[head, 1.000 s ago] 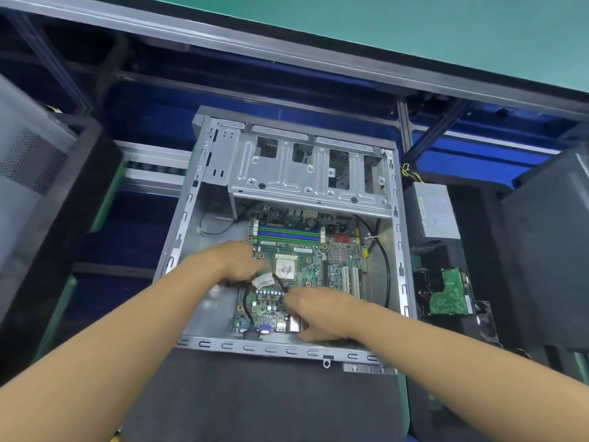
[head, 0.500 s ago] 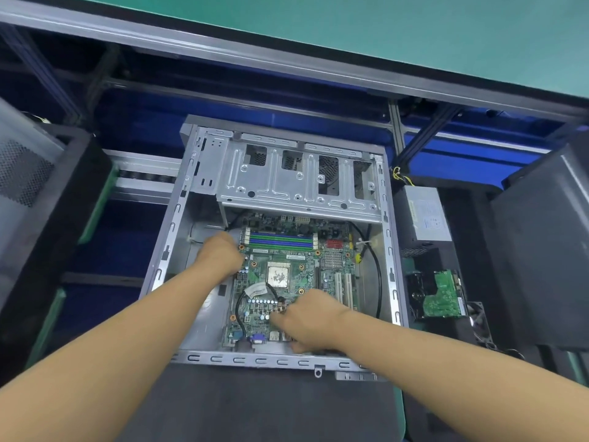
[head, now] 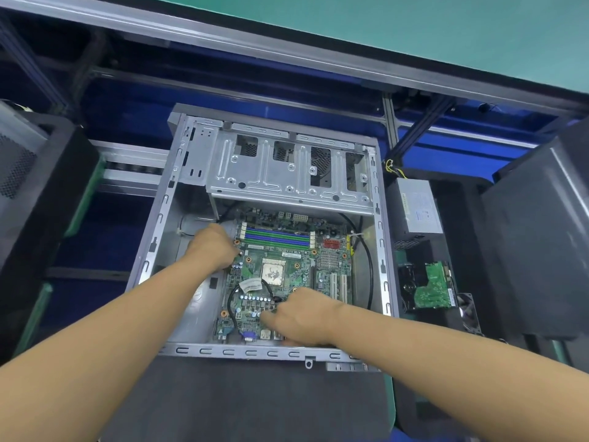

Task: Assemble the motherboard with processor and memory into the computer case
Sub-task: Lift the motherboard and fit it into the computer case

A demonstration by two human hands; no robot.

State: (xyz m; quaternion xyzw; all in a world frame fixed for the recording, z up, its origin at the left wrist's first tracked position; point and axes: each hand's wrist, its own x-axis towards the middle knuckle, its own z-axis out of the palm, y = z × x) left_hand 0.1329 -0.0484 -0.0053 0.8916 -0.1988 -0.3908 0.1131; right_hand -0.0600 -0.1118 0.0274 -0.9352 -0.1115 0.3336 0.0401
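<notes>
The open grey computer case [head: 153, 250] lies flat in the head view. Inside it sits the green motherboard [head: 302, 266], with the silver processor [head: 273, 272] at its middle and green and blue memory sticks [head: 277, 237] along its far side. A black cable [head: 234, 301] with a white label loops over the board's near left part. My left hand [head: 213, 247] curls round the board's far left edge. Towards the near edge, my right hand [head: 299, 317] grips the board with fingers on top and thumb by the rear ports.
A metal drive cage [head: 287, 173] covers the far end of the case. To the right lie a grey power supply [head: 417, 205] and a hard drive [head: 430, 288] with a green circuit board. Dark case panels [head: 535, 250] stand at both sides. A black mat [head: 223, 393] lies in front.
My left hand has moved from over the labelled cable to the board's far left edge. My right hand stays at the board's near edge.
</notes>
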